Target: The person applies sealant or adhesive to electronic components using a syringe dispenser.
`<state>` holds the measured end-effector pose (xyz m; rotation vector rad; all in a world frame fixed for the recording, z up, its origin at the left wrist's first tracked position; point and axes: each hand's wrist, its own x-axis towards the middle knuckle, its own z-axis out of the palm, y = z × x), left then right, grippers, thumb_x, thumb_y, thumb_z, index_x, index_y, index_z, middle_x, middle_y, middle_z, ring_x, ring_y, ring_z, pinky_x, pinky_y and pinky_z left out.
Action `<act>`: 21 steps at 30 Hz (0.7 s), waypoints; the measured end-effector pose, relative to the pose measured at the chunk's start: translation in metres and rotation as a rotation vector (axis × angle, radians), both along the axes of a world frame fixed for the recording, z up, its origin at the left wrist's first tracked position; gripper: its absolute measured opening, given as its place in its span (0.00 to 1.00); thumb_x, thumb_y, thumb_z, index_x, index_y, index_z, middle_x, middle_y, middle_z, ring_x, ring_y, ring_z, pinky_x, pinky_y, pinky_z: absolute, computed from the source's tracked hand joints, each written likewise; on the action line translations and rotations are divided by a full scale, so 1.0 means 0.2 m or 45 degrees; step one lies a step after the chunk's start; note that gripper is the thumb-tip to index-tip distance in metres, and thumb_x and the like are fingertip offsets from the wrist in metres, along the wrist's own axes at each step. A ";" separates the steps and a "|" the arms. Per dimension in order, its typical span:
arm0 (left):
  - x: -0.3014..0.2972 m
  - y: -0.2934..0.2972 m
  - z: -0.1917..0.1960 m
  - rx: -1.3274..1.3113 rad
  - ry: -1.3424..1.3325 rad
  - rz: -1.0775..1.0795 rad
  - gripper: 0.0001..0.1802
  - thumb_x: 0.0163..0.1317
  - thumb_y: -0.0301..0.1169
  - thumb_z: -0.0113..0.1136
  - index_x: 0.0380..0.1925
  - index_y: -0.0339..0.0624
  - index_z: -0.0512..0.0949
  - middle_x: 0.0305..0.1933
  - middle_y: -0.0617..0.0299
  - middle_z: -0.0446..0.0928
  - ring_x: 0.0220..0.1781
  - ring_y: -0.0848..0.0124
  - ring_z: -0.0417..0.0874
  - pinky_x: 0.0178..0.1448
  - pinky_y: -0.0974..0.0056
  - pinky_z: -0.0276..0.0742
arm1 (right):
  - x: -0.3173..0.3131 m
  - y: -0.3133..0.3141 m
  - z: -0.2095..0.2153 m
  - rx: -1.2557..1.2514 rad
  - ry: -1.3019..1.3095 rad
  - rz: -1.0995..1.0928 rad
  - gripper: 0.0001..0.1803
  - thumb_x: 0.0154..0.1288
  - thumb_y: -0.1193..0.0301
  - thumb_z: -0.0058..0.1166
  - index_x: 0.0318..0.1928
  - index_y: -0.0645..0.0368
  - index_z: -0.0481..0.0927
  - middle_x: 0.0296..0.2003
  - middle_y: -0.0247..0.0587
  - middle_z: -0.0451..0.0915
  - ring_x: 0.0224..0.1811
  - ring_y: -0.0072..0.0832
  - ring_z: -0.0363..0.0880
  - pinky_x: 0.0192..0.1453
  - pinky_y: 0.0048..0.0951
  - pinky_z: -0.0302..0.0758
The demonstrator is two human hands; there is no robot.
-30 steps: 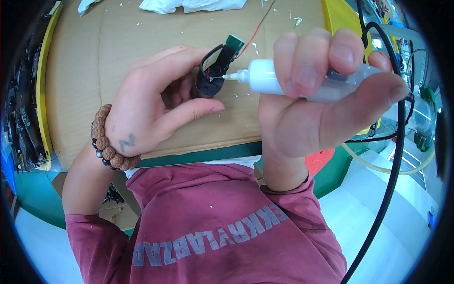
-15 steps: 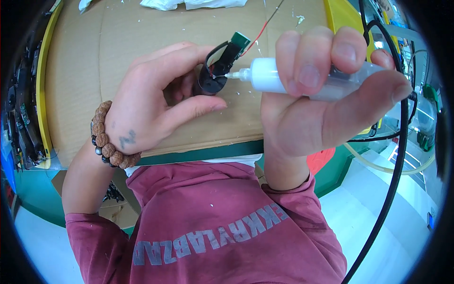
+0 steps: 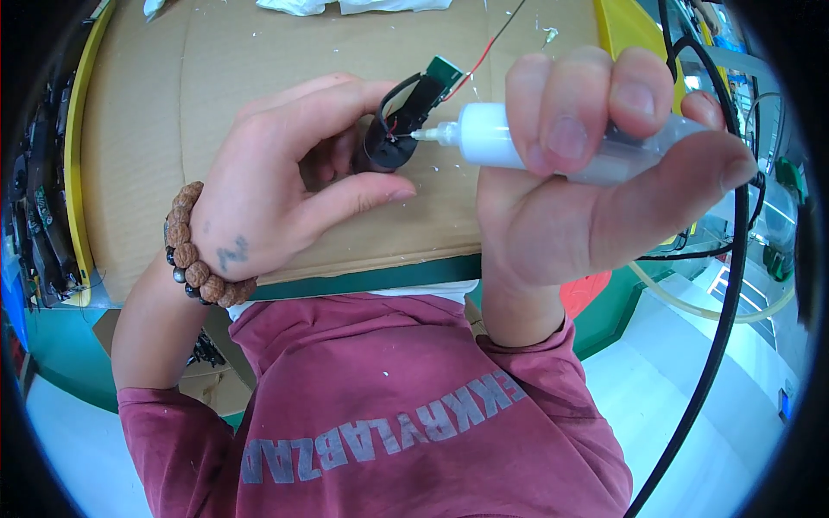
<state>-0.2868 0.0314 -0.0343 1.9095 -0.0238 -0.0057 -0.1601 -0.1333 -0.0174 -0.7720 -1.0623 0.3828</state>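
Note:
Between the thumb and fingers of my left hand is a black cylindrical electronic part. A green circuit board sticks out of its upper end, with a black wire looped along its side and a red wire running off to the upper right. My right hand is wrapped round a clear dispensing syringe with a white front end. Its thin needle tip points left and reaches the face of the black part. Whether anything flows from the tip I cannot tell.
Brown cardboard covers the bench, with small white scraps on it. White plastic wrapping lies at the far edge. A yellow-edged tray of black parts stands at the left. A thick black cable hangs down the right side.
Both hands stay almost in place. The circuit board end of the black part has shifted very slightly to the right, and the needle tip remains against it.

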 end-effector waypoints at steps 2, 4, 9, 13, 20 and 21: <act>0.00 0.00 0.00 0.002 -0.007 -0.009 0.24 0.48 0.25 0.69 0.46 0.33 0.74 0.41 0.63 0.71 0.39 0.76 0.71 0.39 0.73 0.69 | 0.00 0.00 0.00 0.013 0.009 0.017 0.22 0.69 0.46 0.34 0.49 0.42 0.76 0.40 0.26 0.77 0.26 0.17 0.67 0.25 0.19 0.60; 0.00 -0.01 -0.02 -0.023 -0.026 0.013 0.24 0.48 0.25 0.69 0.46 0.33 0.74 0.41 0.63 0.71 0.39 0.76 0.71 0.39 0.74 0.68 | 0.00 0.00 0.00 0.026 0.020 0.034 0.22 0.69 0.46 0.34 0.48 0.42 0.76 0.40 0.26 0.77 0.26 0.17 0.68 0.25 0.19 0.60; 0.00 0.00 0.00 -0.011 0.025 0.001 0.23 0.48 0.25 0.69 0.46 0.33 0.74 0.41 0.63 0.71 0.40 0.76 0.72 0.40 0.73 0.69 | -0.10 0.03 0.01 0.158 0.334 -0.064 0.23 0.69 0.46 0.34 0.48 0.42 0.76 0.40 0.25 0.77 0.26 0.17 0.67 0.25 0.19 0.60; -0.01 0.00 0.00 0.009 -0.024 0.003 0.24 0.48 0.25 0.69 0.46 0.33 0.74 0.41 0.63 0.72 0.40 0.76 0.72 0.39 0.73 0.68 | -0.01 0.00 0.00 0.046 0.088 0.002 0.23 0.68 0.45 0.33 0.48 0.42 0.76 0.41 0.25 0.77 0.26 0.16 0.67 0.25 0.18 0.60; 0.01 0.00 0.00 0.022 -0.023 -0.027 0.24 0.48 0.25 0.69 0.46 0.33 0.74 0.41 0.63 0.72 0.39 0.76 0.71 0.39 0.73 0.68 | 0.01 -0.01 0.01 0.006 -0.088 0.024 0.23 0.68 0.44 0.33 0.48 0.41 0.76 0.42 0.24 0.76 0.26 0.16 0.67 0.25 0.17 0.60; 0.00 0.00 0.00 0.024 -0.024 -0.010 0.24 0.48 0.25 0.69 0.46 0.33 0.74 0.40 0.63 0.72 0.39 0.76 0.71 0.38 0.73 0.68 | 0.01 -0.01 0.01 -0.006 -0.085 0.033 0.23 0.68 0.44 0.32 0.48 0.40 0.76 0.42 0.24 0.76 0.26 0.16 0.67 0.25 0.17 0.61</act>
